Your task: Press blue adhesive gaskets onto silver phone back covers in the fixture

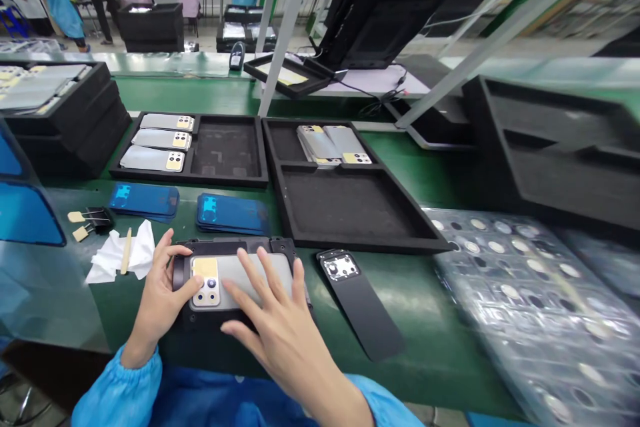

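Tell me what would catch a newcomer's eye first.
Probably the right fingers, spread over a silvery phone panel in a black fixture, low, left of centre, with the left fingers at its camera end. Just beyond, two glossy blue stacks stand out. At right, a clear plastic tray gleams, dotted with round shapes.

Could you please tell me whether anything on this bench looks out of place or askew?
Mildly: the phones in the right foam tray overlap untidily, whereas those in the left tray lie side by side. The dark back cover sits slanted, loose beside the black fixture. No spill shows.
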`<state>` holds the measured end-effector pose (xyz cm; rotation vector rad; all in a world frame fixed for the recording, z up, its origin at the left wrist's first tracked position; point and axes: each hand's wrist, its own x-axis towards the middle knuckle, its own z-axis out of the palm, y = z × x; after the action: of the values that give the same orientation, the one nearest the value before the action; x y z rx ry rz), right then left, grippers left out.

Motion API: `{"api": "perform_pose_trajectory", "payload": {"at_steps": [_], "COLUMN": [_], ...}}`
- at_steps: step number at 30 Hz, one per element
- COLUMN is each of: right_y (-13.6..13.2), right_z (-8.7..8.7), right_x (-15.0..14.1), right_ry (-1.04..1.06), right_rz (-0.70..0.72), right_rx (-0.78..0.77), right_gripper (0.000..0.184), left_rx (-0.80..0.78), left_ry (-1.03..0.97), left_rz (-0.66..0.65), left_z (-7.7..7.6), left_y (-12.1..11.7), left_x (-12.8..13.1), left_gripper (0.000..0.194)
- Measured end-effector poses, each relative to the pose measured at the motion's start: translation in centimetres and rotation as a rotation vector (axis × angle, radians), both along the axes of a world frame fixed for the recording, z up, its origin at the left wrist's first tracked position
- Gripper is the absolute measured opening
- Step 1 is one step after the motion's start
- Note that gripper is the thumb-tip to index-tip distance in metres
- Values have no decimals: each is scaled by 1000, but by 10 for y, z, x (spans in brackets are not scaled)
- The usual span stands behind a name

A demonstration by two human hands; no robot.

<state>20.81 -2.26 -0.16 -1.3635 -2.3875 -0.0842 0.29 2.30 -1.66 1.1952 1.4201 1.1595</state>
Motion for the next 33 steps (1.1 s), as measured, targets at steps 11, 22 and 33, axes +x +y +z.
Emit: {"api": "perform_pose_trajectory", "payload": {"at_steps": [11,22,33], "right_y": [21,-20,24], "right_z": [-6,-13,-8], "right_x": [-15,-6,-5], "right_ry": [47,24,165], "right_rz": [-73,-66,-188], "right_rx": [-67,27,-23], "right_gripper": [39,49,43], "left_rx": [-10,-23,4], "left_ry": [-31,-40,15], "left_rz": [14,36,45], "left_z": [-5,-8,-16], "left_y": [-1,-6,-7], "left_x": [0,1,-3], "left_gripper": [42,41,40]}}
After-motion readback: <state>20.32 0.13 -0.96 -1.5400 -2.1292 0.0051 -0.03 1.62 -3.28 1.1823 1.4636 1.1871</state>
